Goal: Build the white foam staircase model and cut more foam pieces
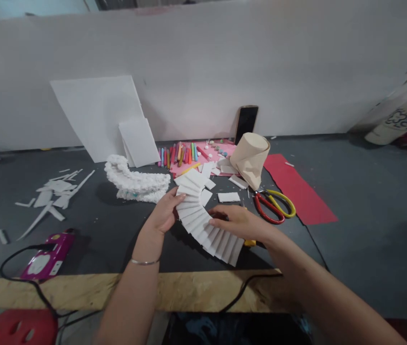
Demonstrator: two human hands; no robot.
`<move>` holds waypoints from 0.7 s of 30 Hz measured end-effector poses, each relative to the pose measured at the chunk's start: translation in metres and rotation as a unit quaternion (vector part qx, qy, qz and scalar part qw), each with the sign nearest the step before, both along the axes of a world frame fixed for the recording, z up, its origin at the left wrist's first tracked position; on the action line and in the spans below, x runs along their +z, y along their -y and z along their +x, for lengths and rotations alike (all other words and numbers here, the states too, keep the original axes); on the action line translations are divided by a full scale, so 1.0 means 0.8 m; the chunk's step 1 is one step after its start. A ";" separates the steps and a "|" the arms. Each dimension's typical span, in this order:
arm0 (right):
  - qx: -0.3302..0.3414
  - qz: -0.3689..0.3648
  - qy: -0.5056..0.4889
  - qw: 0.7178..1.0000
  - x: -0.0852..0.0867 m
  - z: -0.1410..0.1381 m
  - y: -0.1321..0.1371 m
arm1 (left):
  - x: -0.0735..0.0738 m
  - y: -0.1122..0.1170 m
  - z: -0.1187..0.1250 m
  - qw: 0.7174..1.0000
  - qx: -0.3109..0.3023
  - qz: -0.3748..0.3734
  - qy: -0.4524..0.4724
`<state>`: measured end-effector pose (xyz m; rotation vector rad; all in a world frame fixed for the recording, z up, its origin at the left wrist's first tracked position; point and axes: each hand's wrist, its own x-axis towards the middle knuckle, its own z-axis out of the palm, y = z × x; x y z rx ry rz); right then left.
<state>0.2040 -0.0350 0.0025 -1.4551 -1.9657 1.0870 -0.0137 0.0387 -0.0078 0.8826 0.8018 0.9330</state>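
- Nearest, the pale, wood-coloured table edge [189, 293] is bordering the dark grey tabletop [361, 191].
- Above that edge, a curved, white, fan-like strip [195, 218] of overlapping flat rectangles, apparently stiff paper or foam, is curving between the two hands, its lower end pointing down and to the right.
- The right hand [239, 223] is lying over the inner curve, thumb tip on the pleats; whether its fingers are pinching from beneath, one cannot tell.
- The left hand [165, 211] is pinching the outer edge near the strip's far end, thumb on top, fingers partly hidden.
- For sound handling, both hands should be supporting the strip lightly, spacing the overlaps evenly; a hard twist would probably be straining the joints.
- Beyond the right hand, scissors with red and yellow handles [275, 207] are lying near small, white, rectangular pieces [229, 197].
- Farther back, a white, bumpy-textured crescent form [136, 181], coloured crayons [180, 154] and a beige, cone-like wrapped form [250, 153] are resting; a black-screened phone [247, 120] is leaning against the white wall [296, 72].
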 end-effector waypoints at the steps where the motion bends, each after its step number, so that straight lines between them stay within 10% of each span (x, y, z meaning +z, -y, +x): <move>1: 0.006 -0.004 -0.002 1.000 -0.002 -0.001 -0.001 | 0.000 0.000 0.000 1.000 0.001 -0.002 0.000; 15: -0.055 -0.054 -0.136 0.988 -0.003 0.002 0.000 | 0.009 0.005 -0.005 0.999 -0.022 -0.014 0.033; 21: -0.145 -0.054 -0.232 0.960 0.005 0.012 0.000 | 0.008 0.003 -0.008 0.997 0.070 -0.035 0.013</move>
